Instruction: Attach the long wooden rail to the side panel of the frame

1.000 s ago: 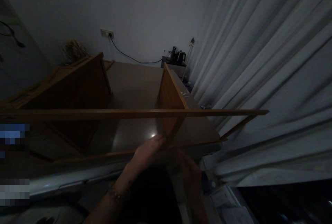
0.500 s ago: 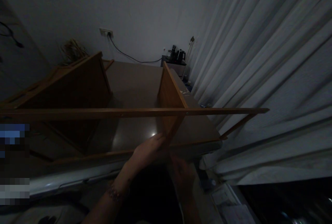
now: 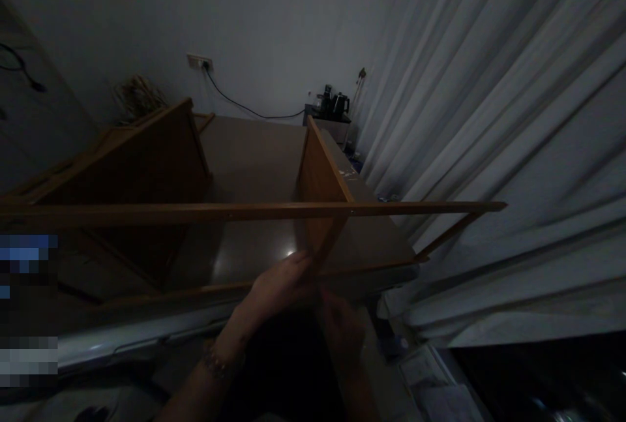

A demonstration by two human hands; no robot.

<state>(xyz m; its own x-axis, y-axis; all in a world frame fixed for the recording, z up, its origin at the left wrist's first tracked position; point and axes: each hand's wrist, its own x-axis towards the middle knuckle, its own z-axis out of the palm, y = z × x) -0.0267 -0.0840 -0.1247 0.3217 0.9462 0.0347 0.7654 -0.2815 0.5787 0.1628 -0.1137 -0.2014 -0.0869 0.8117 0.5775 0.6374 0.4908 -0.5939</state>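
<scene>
A wooden shelf frame [image 3: 274, 211] lies on its side in front of me, with a long rail running across the view. Its middle shelf panel [image 3: 325, 167] stands on edge, joined to the rail at a small bright screw head [image 3: 353, 212]. My left hand [image 3: 278, 285], a beaded bracelet at the wrist, is closed about the near lower end of this panel. Just right of it and lower, my right hand [image 3: 345, 327] has its fingers curled together close to the frame's lower rail. Dim light hides what, if anything, those fingers hold.
A broad end panel [image 3: 132, 167] stands at the left. The frame rests on a glossy brown surface [image 3: 254, 148]. White curtains [image 3: 489, 148] hang along the right. Behind are a black kettle [image 3: 340, 105] on a small cabinet and a wall socket [image 3: 199, 62] with a cable.
My right hand has shifted very slightly at the lower rail. My left hand and the frame stay in place.
</scene>
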